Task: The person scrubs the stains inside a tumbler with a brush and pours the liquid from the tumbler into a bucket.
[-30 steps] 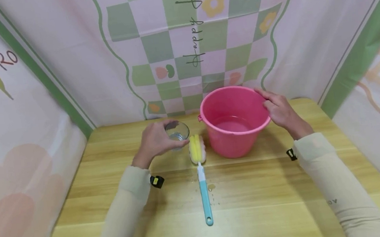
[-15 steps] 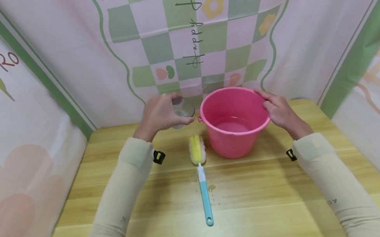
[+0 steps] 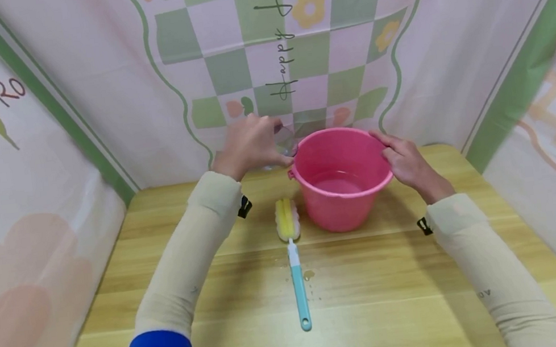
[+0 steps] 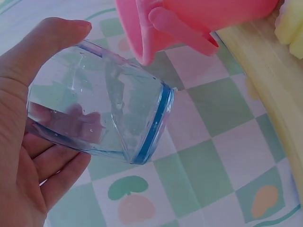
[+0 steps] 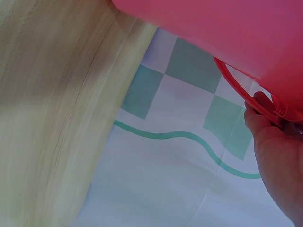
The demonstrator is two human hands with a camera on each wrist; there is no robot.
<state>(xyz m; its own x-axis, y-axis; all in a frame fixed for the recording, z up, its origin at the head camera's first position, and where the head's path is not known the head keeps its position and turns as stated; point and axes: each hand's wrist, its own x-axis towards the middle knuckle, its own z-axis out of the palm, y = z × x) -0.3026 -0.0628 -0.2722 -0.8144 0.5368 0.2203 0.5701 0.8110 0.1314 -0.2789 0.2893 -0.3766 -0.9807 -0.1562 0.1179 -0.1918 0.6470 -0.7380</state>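
My left hand [image 3: 251,147] holds a clear drinking glass [image 3: 284,141] up by the left rim of a pink bucket [image 3: 341,212]. In the left wrist view the glass [image 4: 137,94] lies tipped on its side between thumb and fingers, with droplets on its wall and a thick bluish base. Some water seems to lie along its lower side. With my right hand [image 3: 406,164] I grip the bucket's right rim; the right wrist view shows fingers at the red-looking bail handle [image 5: 232,82]. What looks like shallow water covers the bucket's bottom.
A bottle brush [image 3: 299,285] with a yellow and white sponge head and a turquoise handle lies in front of the bucket. Beside it are small water spots [image 3: 309,275] on the wooden table [image 3: 376,311]. A patterned cloth [image 3: 220,25] hangs behind the table's back edge.
My left hand has lifted the glass from low beside the brush head, up and to the right, to the bucket's rim, tilting it. My right hand stays on the bucket.
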